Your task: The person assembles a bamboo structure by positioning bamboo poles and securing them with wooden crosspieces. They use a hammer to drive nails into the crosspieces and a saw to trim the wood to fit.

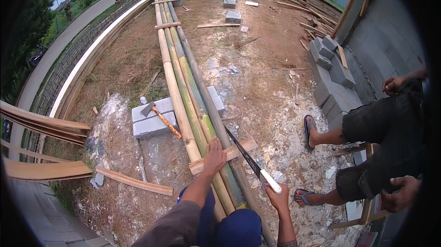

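Several long bamboo poles [174, 104] run away from me side by side, with wooden crosspieces [243, 148] across them. My left hand [214, 156] lies on the poles by the near crosspiece, fingers stretched out and close together. In my right hand [278, 197] is the white handle of a handsaw [250, 160], gripped with closed fingers. Its dark blade slants up and left over the crosspiece toward the right-hand pole; I cannot tell whether the teeth touch it. My knees [239, 228], in blue cloth, are at the near ends of the poles.
A hatchet [163, 122] leans on grey blocks [156, 125] under the poles. Another person in sandals [310, 132] stands close on my right, before stacked blocks [335, 90]. Curved wooden strips [50, 169] jut in from the left. Planks [317, 15] lie at the far right.
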The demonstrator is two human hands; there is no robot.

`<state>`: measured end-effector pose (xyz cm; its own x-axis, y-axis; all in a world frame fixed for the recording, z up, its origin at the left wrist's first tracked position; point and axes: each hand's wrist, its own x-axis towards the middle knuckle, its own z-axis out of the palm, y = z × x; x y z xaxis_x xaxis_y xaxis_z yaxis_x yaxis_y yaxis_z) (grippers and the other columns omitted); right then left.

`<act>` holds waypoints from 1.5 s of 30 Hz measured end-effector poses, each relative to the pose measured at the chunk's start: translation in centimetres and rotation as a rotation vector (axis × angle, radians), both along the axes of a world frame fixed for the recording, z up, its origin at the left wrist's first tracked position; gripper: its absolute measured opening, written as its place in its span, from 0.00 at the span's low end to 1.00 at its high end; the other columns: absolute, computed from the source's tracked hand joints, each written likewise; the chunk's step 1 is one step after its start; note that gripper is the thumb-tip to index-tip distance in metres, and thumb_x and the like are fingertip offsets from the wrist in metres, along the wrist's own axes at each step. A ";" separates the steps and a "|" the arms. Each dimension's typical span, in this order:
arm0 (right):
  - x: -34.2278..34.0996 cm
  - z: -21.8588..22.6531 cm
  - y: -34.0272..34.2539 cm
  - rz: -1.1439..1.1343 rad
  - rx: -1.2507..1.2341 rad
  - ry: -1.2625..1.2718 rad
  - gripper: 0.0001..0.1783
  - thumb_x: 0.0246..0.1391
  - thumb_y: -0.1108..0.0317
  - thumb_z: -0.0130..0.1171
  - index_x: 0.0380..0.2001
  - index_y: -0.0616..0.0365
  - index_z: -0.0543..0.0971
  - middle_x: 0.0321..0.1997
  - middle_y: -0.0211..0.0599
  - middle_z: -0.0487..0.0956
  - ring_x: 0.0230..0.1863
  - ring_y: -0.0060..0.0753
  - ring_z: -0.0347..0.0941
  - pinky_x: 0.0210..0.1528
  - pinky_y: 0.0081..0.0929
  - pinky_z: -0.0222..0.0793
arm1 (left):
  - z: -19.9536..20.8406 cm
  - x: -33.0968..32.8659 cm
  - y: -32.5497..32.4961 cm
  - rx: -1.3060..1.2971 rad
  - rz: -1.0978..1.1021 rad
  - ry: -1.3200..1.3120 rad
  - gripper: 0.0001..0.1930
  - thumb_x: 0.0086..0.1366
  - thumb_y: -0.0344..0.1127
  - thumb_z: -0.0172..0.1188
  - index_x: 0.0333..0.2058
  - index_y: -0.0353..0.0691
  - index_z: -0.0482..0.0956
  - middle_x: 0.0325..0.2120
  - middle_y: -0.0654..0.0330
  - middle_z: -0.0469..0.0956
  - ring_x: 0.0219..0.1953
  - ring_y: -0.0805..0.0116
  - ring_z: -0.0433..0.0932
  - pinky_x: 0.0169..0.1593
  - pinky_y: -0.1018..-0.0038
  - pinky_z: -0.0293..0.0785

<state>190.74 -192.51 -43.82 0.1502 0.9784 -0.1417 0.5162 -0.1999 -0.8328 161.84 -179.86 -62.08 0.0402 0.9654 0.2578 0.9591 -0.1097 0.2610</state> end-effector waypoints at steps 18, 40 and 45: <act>5.2 4.4 -8.0 -0.020 -0.078 -0.053 0.12 0.52 0.68 0.67 0.28 0.69 0.83 0.19 0.37 0.77 0.22 0.24 0.71 0.28 0.30 0.66 | -4.6 -2.1 0.3 0.044 -0.091 0.014 0.35 0.78 0.50 0.44 0.70 0.23 0.60 0.73 0.35 0.58 0.76 0.42 0.56 0.76 0.49 0.53; 1.0 -0.6 -1.2 -0.075 -0.075 -0.057 0.11 0.58 0.70 0.65 0.25 0.67 0.81 0.19 0.25 0.74 0.22 0.14 0.65 0.24 0.24 0.59 | -2.3 -0.1 1.9 0.038 -0.053 -0.003 0.33 0.79 0.48 0.42 0.70 0.24 0.61 0.73 0.36 0.59 0.76 0.45 0.57 0.76 0.52 0.54; 0.9 8.9 -5.9 -0.054 -0.154 -0.165 0.12 0.59 0.71 0.64 0.41 0.69 0.88 0.24 0.30 0.81 0.26 0.15 0.72 0.28 0.20 0.66 | -1.9 -2.8 3.8 0.103 -0.047 0.046 0.33 0.79 0.48 0.43 0.68 0.22 0.62 0.72 0.35 0.59 0.75 0.43 0.58 0.75 0.52 0.56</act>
<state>191.66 -198.44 -34.95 0.2350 0.9371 -0.2582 0.6281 -0.3491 -0.6954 159.05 -176.06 -64.02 0.0993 0.9305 0.3526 0.9630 -0.1791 0.2016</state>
